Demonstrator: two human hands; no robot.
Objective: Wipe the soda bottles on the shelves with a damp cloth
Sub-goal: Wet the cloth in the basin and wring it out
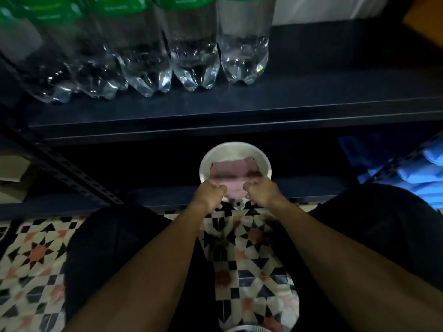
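Gripping pink cloth point(233, 182), left hand point(211, 191), right hand point(261, 190), above bowl point(265, 164)

One wide-angle head view looks forward and steeply down from above the person's own arms, facing a dark shelf point(215, 111) at close range. Bottles point(191, 56) on the shelf's left half fill the top of the view, their upper parts cut off. The left hand point(211, 191), right hand point(260, 190) and cloth point(236, 173) at a bowl point(236, 146) lie at centre, below the shelf's front edge. The floor point(33, 255) fills the bottom.
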